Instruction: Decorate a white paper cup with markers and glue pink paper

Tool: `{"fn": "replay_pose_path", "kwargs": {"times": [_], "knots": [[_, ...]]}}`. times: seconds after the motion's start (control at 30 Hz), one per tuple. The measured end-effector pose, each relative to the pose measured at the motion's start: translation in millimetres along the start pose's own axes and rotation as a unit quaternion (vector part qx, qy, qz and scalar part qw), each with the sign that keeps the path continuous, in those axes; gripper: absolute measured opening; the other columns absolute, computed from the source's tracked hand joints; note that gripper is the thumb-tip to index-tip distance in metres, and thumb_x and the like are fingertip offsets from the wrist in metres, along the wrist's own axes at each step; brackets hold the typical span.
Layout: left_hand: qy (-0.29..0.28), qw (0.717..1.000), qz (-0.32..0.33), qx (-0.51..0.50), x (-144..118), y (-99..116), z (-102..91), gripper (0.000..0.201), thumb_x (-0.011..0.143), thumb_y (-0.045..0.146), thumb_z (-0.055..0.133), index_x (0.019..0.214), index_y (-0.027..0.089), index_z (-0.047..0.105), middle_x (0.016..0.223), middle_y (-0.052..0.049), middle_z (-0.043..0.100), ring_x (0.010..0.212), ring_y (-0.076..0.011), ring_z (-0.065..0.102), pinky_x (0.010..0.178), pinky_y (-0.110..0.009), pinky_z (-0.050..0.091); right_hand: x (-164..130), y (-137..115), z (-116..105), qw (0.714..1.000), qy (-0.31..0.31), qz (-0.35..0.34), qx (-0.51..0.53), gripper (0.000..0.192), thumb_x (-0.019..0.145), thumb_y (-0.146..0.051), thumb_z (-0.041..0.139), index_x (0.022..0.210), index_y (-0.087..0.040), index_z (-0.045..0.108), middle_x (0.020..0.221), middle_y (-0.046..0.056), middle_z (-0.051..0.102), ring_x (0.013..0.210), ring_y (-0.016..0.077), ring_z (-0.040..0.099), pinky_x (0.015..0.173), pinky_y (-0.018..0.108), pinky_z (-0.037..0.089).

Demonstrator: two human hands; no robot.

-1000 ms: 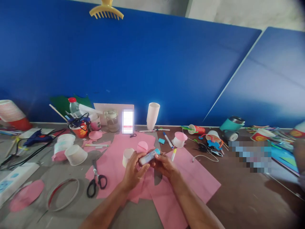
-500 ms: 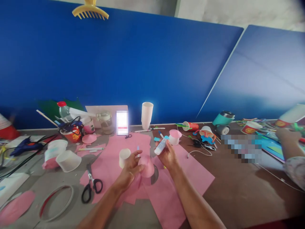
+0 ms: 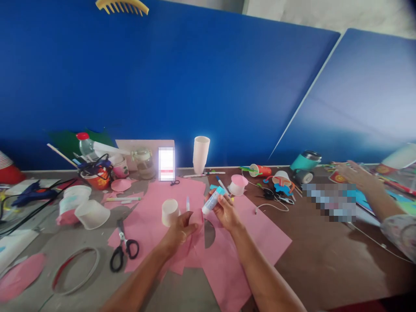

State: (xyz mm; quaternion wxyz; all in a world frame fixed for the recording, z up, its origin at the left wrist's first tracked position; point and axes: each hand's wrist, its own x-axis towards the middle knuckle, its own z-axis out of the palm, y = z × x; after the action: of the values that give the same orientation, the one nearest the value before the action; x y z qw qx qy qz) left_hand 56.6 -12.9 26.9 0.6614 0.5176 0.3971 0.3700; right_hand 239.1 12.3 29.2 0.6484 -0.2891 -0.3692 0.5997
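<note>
My left hand (image 3: pixel 180 230) pinches a piece of pink paper (image 3: pixel 196 216) between thumb and fingers, above the table. My right hand (image 3: pixel 226 212) is closed around a white and blue glue stick (image 3: pixel 211 202), whose lower end is at the edge of that paper; whether they touch I cannot tell. Just behind my left hand stands a white paper cup (image 3: pixel 170 211). Pink paper sheets (image 3: pixel 255 236) lie beneath both hands, one with a round hole cut in it. A small cup with a pink top (image 3: pixel 238 184) stands beyond my right hand.
Black-handled scissors (image 3: pixel 124 251) and a tape roll (image 3: pixel 76 271) lie on the left. At the back are stacked white cups (image 3: pixel 201 155) and a bright phone screen (image 3: pixel 167 164). A co-worker's hand (image 3: pixel 360 177) reaches in from the right, near a teal jar (image 3: pixel 305 161).
The pink paper has turned from a rounded face to a narrower view. My right hand has tilted the glue stick and brought it left to the paper. The co-worker's hand has moved left.
</note>
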Motion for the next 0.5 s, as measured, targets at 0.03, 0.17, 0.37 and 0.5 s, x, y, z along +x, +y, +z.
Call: {"fn": "replay_pose_path", "kwargs": {"times": [0.03,0.17,0.37,0.5], "knots": [[0.004,1.000,-0.003,0.003,-0.4,0.5,0.5,0.015,0.073,0.025,0.069,0.077,0.015,0.057,0.067,0.004,0.044,0.063,-0.0107,0.038,0.057,-0.025,0.027,-1.1,-0.2,0.5,1.000,-0.009,0.004,-0.010,0.042,0.068,-0.054,0.079,0.091,-0.021,0.070,0.081,0.004,0.070,0.070,0.0175,0.062,0.063,0.028,0.050],[0.007,1.000,-0.004,-0.009,-1.4,3.0,2.8,0.016,0.071,0.024,0.069,0.077,0.015,0.057,0.067,0.004,0.044,0.063,-0.0106,0.038,0.058,-0.024,0.028,-4.3,0.4,1.8,0.997,-0.053,0.004,-0.062,0.041,0.069,-0.055,0.078,0.092,-0.022,0.071,0.083,0.004,0.069,0.072,0.0178,0.060,0.067,0.030,0.050],[-0.003,0.999,-0.005,-0.054,-1.3,6.2,4.4,0.026,0.069,0.025,0.074,0.092,0.013,0.066,0.075,0.001,0.056,0.071,-0.0131,0.047,0.064,-0.025,0.035,-7.2,-4.6,5.1,0.984,-0.103,-0.002,-0.148,0.037,0.071,-0.052,0.078,0.090,-0.021,0.070,0.085,0.004,0.068,0.077,0.0191,0.061,0.073,0.033,0.052],[-0.010,0.997,-0.017,-0.081,-2.2,4.7,4.4,0.027,0.072,0.024,0.072,0.097,0.014,0.069,0.079,-0.001,0.061,0.073,-0.0139,0.051,0.064,-0.025,0.038,-9.0,-16.0,11.2,0.978,-0.112,-0.004,-0.177,0.036,0.070,-0.054,0.078,0.084,-0.021,0.070,0.077,0.003,0.066,0.070,0.0183,0.061,0.069,0.033,0.054]]}}
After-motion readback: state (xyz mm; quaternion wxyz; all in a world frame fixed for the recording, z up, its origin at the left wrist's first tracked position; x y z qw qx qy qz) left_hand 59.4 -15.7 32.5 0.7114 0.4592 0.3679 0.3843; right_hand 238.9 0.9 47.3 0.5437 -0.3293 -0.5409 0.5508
